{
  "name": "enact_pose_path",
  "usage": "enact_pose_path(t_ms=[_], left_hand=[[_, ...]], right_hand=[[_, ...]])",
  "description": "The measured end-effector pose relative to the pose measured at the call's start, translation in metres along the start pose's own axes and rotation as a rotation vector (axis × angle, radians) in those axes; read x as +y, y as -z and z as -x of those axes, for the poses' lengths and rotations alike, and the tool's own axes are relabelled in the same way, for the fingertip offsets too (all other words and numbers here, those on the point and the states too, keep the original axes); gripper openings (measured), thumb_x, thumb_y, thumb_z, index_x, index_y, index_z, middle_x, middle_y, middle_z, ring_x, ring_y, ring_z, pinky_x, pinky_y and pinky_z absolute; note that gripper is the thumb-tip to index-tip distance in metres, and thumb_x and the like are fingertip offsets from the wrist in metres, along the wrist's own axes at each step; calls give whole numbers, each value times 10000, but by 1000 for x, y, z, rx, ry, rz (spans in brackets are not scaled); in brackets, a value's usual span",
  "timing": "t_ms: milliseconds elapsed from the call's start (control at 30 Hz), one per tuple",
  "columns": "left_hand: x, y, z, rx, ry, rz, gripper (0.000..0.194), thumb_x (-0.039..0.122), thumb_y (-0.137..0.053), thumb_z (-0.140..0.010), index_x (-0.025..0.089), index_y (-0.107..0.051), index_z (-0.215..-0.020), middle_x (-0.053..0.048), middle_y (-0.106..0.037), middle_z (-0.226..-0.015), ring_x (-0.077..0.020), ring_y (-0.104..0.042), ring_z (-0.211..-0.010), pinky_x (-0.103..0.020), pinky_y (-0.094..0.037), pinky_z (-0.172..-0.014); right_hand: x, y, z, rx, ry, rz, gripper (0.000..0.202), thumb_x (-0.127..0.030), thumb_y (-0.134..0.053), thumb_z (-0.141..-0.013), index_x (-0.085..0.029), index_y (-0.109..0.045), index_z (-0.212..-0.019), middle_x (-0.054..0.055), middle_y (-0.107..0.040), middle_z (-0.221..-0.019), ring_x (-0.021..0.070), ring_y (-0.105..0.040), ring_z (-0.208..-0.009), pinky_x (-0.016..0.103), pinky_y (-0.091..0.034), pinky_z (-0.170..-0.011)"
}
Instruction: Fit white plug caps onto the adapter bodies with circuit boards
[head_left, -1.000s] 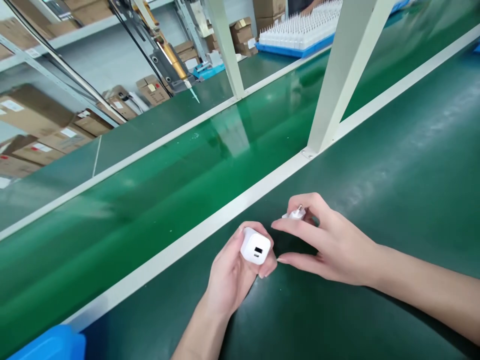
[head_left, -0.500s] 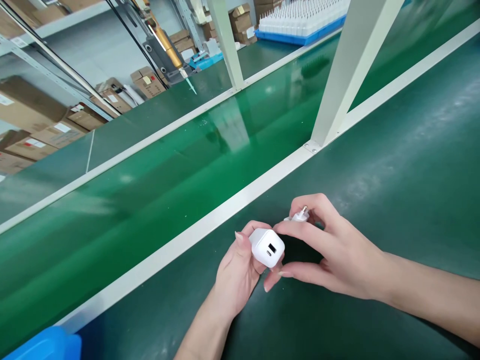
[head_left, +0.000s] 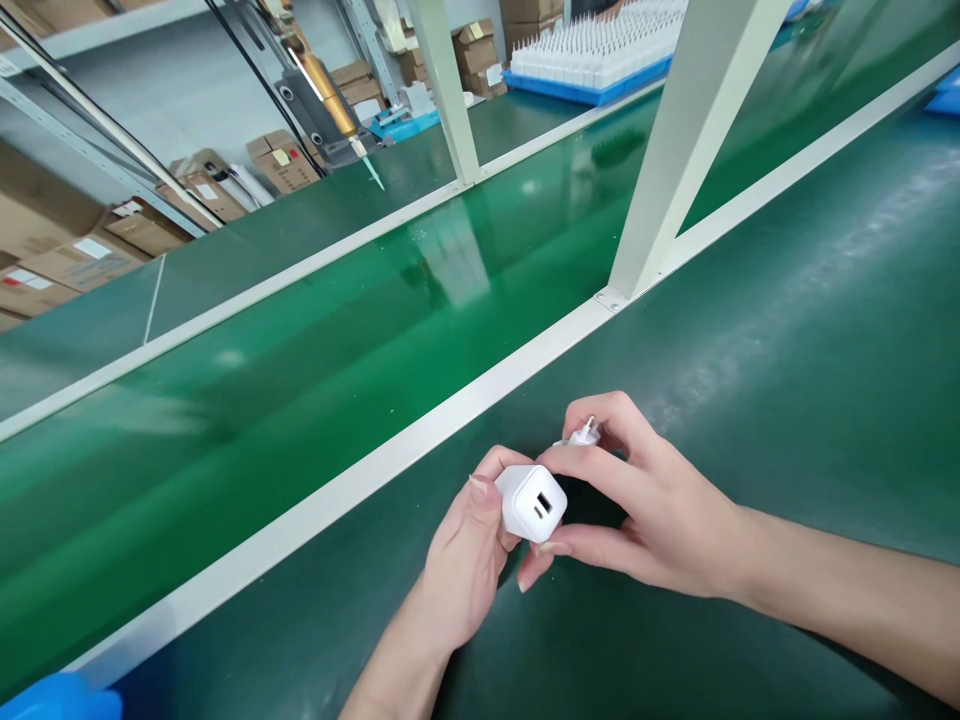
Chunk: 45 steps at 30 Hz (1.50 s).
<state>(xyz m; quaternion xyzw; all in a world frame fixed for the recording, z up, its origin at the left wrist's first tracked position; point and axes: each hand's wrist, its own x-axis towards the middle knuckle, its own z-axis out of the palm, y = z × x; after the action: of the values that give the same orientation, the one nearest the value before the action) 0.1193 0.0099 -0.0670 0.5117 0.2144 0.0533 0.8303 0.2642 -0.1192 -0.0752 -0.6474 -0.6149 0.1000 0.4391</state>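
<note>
A white USB charger (head_left: 534, 503) sits in my left hand (head_left: 466, 550), its end face with two ports turned up toward me. The left thumb lies along one side, and the other fingers wrap behind it. My right hand (head_left: 652, 500) is at the charger's right side, its thumb and a finger at or very near the edges. Tucked between the right hand's fingers is a second white piece, a plug (head_left: 582, 434) with a metal pin pointing up; most of its body is hidden by the fingers.
Beyond the hands a green conveyor belt (head_left: 360, 350) runs between pale rails. A pale post (head_left: 690, 150) rises from the near rail. Across the belt are a blue tray (head_left: 592, 92) of white pronged pieces and a gold-coloured tool (head_left: 330, 90). A blue container (head_left: 64, 697) shows at lower left.
The right thumb and finger have come closer round the charger, which is tilted slightly differently. Both hands and the background appear shifted a little left in view.
</note>
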Motion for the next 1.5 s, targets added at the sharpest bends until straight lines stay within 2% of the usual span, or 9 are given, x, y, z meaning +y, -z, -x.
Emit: enact_pose_path(t_ms=[133,267,367,433,567,667,800,1067,1500], left_hand=[[-2,1,2,68,-82,-107,634,821,-479,-822,203,-559,-934,11,-518,-711,-91,-419,-551,-199,-344,-487],[-8,-3,1,211,-206,-578,489,648,-783,-716,236,-619,-921,12,-580,-755,-122,-473,-603,-226,-354,-529],[-16,-7,-2,236,-297,-972,353,528,-829,-720,251,-668,-868,10,-618,-724,-146,-481,-579,-263,-324,-545],[-21,-7,-4,260,-367,-1081,310,517,-799,-761,252,-674,-863,-4,-649,-742,-174,-530,-606,-278,-324,-569],[-23,-6,-5,241,-395,-1121,296,520,-742,-823,243,-658,-883,-3,-646,-750,-183,-559,-609,-283,-305,-561],[-18,-6,-3,188,-356,-1150,289,516,-696,-869,235,-636,-901,14,-645,-777,-166,-563,-606,-280,-308,-561],[-13,-8,-3,154,-288,-1240,225,426,-669,-911,219,-586,-878,33,-647,-809,-153,-577,-623,-282,-333,-573],[-27,-6,-4,197,-379,-1282,317,480,-647,-917,210,-509,-825,38,-631,-768,-161,-591,-639,-303,-344,-569],[-30,-6,-5,220,-436,-1278,292,460,-553,-960,219,-481,-812,39,-647,-762,-163,-602,-625,-312,-313,-558]], right_hand=[[8,6,-3,-1,33,-33,356,-394,-600,-977,-194,-571,-1271,107,-453,-1138,174,-557,-870,359,-580,-742],[18,22,-8,140,23,-67,346,-201,-495,-1026,-241,-573,-1360,90,-495,-1161,162,-594,-931,350,-573,-813],[17,31,-9,164,33,-136,389,-176,-628,-969,-251,-580,-1347,46,-582,-1027,149,-610,-868,317,-575,-774],[13,32,-8,102,38,-168,423,-223,-755,-889,-227,-596,-1281,25,-611,-954,139,-602,-802,287,-568,-709],[9,29,-5,-112,96,-44,210,-242,-763,-880,-206,-647,-1052,26,-610,-943,122,-593,-758,245,-520,-618],[7,29,-3,-202,109,38,176,-217,-699,-930,-204,-650,-1098,54,-608,-1023,130,-609,-820,255,-529,-675],[0,30,-3,-172,64,71,255,-152,-711,-912,-186,-636,-1153,59,-606,-1042,133,-614,-864,256,-532,-732],[-6,24,1,-181,44,154,197,-108,-693,-907,-181,-649,-1085,49,-594,-1013,135,-595,-860,274,-507,-730],[-10,16,2,-208,56,209,153,-114,-664,-931,-202,-639,-1054,48,-614,-994,161,-562,-883,306,-501,-745]])
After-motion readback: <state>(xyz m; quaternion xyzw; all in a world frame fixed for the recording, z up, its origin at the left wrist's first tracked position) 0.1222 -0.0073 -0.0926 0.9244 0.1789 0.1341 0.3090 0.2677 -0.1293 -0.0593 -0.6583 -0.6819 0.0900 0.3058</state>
